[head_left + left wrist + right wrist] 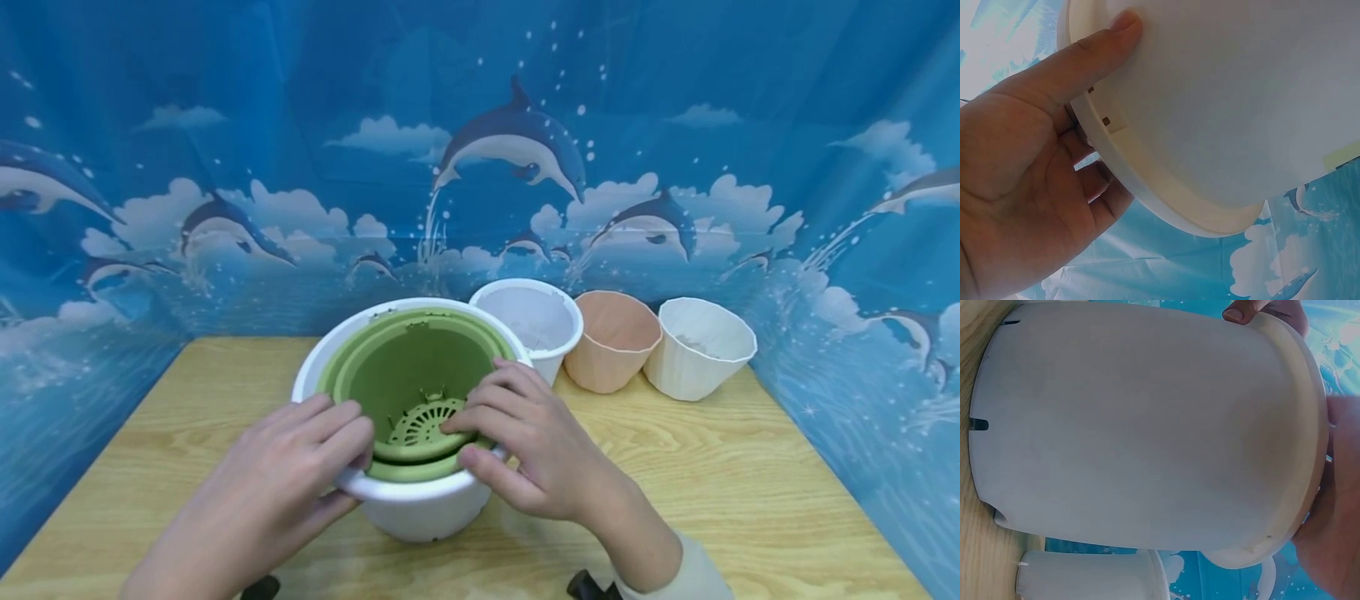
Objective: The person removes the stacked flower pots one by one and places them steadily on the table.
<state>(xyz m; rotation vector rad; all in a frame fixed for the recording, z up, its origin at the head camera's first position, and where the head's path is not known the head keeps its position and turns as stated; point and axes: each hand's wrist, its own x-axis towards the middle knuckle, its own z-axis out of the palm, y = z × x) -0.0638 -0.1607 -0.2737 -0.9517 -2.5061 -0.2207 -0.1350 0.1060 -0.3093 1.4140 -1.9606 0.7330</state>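
Note:
A large white flowerpot [427, 512] stands on the table, tilted slightly toward me in the head view. Inside it sit two nested green flowerpots; the inner green flowerpot [420, 367] has a slotted bottom. My left hand [300, 458] grips the white pot's rim at the left, with its thumb against the outer wall, as the left wrist view shows. On the right side, my right hand [532, 442] reaches over the rim. Its fingers are inside the inner green pot and its thumb lies by the green rims, pinching there. The thumb's exact contact is partly hidden.
Behind, to the right, stand a smaller white pot [528, 321], a peach pot [611, 342] and a cream faceted pot [697, 350] in a row. The wooden table [690, 500] ends at a blue dolphin-print curtain [315, 150]. Dark objects [588, 586] show at the front edge.

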